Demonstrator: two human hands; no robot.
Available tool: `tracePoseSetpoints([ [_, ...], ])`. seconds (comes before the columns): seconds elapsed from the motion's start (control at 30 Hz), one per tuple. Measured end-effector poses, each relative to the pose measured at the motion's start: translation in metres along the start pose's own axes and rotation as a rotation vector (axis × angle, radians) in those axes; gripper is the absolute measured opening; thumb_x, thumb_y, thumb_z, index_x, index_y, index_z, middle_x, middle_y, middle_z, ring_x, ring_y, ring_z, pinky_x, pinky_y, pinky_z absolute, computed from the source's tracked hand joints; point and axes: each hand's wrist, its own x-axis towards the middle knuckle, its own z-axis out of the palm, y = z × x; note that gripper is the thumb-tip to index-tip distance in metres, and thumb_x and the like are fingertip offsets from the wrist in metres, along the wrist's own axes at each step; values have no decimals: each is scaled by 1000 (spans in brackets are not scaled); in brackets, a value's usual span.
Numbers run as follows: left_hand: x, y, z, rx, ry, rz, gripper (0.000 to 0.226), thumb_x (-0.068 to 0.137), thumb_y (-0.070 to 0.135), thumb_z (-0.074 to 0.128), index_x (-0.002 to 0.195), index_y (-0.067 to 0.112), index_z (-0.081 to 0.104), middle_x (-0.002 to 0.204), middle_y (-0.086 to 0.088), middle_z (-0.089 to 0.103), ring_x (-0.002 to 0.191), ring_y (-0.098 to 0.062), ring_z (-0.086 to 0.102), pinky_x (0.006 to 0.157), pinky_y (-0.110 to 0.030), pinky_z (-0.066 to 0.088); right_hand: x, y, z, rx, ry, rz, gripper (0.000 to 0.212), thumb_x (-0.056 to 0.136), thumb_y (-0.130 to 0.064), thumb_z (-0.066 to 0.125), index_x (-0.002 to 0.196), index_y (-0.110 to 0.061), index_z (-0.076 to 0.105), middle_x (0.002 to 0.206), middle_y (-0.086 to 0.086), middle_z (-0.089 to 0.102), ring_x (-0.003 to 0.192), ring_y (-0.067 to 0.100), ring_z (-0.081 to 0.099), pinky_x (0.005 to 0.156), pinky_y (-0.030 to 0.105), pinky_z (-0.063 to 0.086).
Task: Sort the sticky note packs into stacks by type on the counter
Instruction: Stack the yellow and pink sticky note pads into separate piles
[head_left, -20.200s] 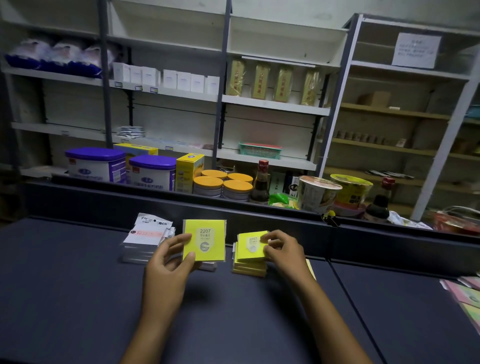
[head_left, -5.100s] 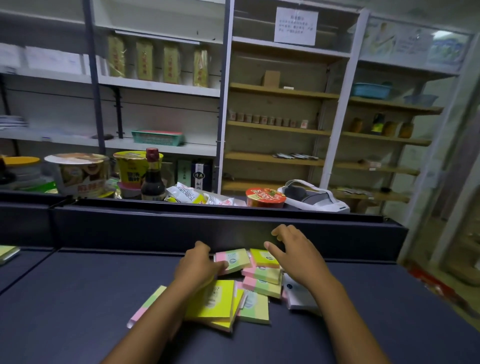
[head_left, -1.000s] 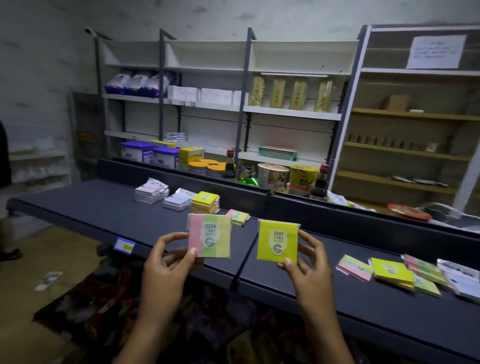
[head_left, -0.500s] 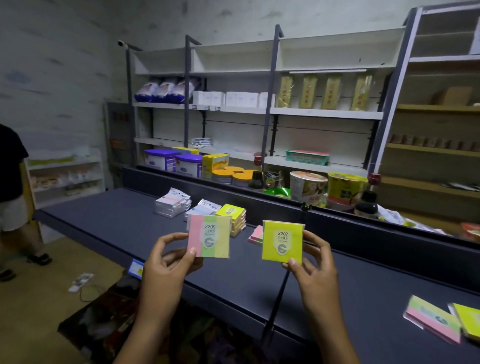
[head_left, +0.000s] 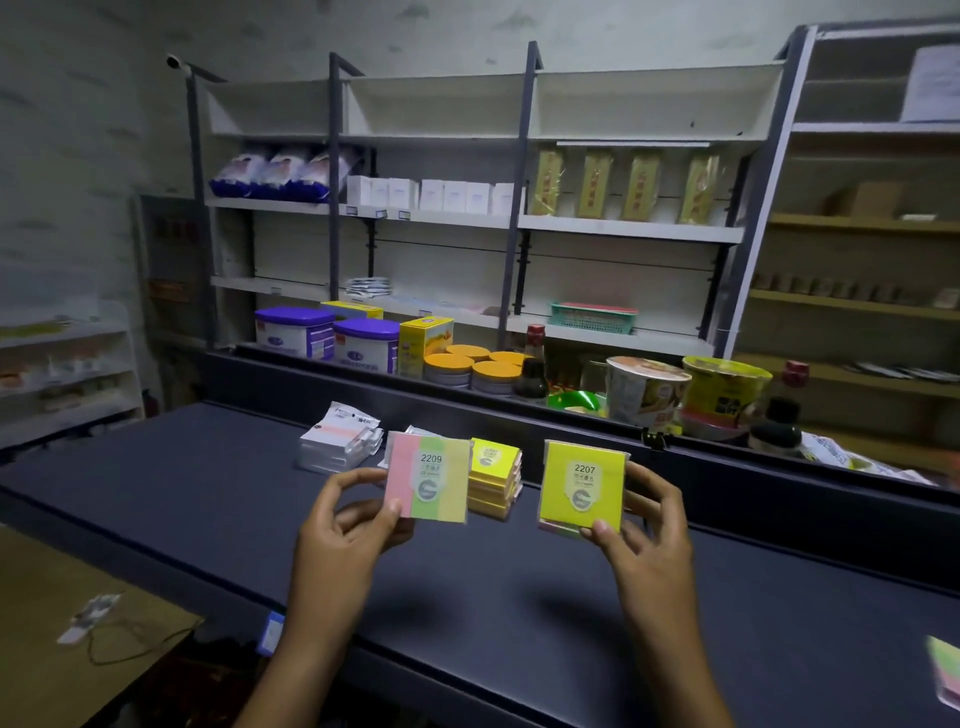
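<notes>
Both grips were clamped on packs held upright above the dark counter (head_left: 519, 597): the left hand (head_left: 337, 540) pinched a 3-colour pack (head_left: 428, 484), striped pink, green and yellow and labelled 2209, by its lower left corner between thumb and fingers, while the right hand (head_left: 649, 535) held a yellow pack (head_left: 582, 488) labelled 2207, thumb on its lower front edge and fingers curled behind its right side. A thin pink and green edge showed beneath the yellow pack, perhaps a second pack behind it, though the view was too poor to say. On the counter behind the hands sat a stack of yellow packs (head_left: 494, 478), partly hidden by the 3-colour pack, and to its left a stack of white packs (head_left: 337, 441) in clear wrapping. Another striped pack (head_left: 945, 670) lay blurred at the right edge of the counter. Beyond the counter's raised back edge stood 2 purple-lidded tubs (head_left: 332, 338), orange-lidded tins (head_left: 478, 366), a dark sauce bottle (head_left: 532, 374) and instant noodle cups (head_left: 680, 389), with white shelving (head_left: 519, 223) behind them.
</notes>
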Motion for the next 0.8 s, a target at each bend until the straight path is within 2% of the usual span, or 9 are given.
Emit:
tracePoseSetpoints([
  [0.1,28,-8,-17,-26,-22,-10,23,89,-1,63,108,12,60,86,-12,77,78,-27,74,67,-26,60,10,3,29,-20,1,19,60,87,15,62,129,-27,52,115,-9,62,99,0,68,66,19,58],
  [0.17,42,-16,-27,-42,-30,-24,24,89,-2,64,109,11,59,86,-13,76,78,-28,74,67,-26,61,17,7,47,-56,0,33,58,87,13,62,128,-27,53,113,-7,63,94,0,69,64,20,58],
  [0.3,63,-28,-40,-73,-53,-54,25,89,-3,63,110,8,59,86,-14,76,77,-28,73,66,-24,60,34,21,80,-143,-18,73,52,89,6,64,121,-34,57,114,-6,64,95,8,71,75,32,61],
  [0.37,72,-31,-45,-84,-72,-63,25,89,-4,63,110,8,59,87,-15,76,76,-28,73,66,-24,60,45,26,93,-187,-18,98,49,89,2,65,121,-35,57,116,-7,65,93,5,71,78,38,60],
  [0.5,85,-36,-50,-104,-94,-71,24,89,-6,62,109,8,59,86,-18,75,73,-27,72,65,-24,60,69,33,110,-255,-26,128,48,88,0,68,124,-31,57,120,-1,62,93,5,69,76,38,60],
  [0.63,94,-40,-50,-120,-117,-73,25,89,-7,61,108,8,59,84,-18,75,70,-23,72,64,-23,59,86,42,122,-317,-43,157,49,87,1,70,123,-30,58,122,4,62,95,12,67,89,46,58],
  [0.7,96,-40,-49,-132,-129,-78,25,89,-8,60,109,7,59,85,-19,75,69,-23,72,65,-24,60,89,46,126,-372,-62,178,49,87,-2,70,127,-28,58,124,4,61,96,10,63,92,45,57],
  [0.8,98,-42,-47,-132,-130,-85,25,89,-7,61,109,7,59,85,-20,75,71,-25,72,66,-24,60,93,52,129,-487,-99,182,48,88,-10,71,131,-26,56,125,1,60,103,13,58,92,34,52],
])
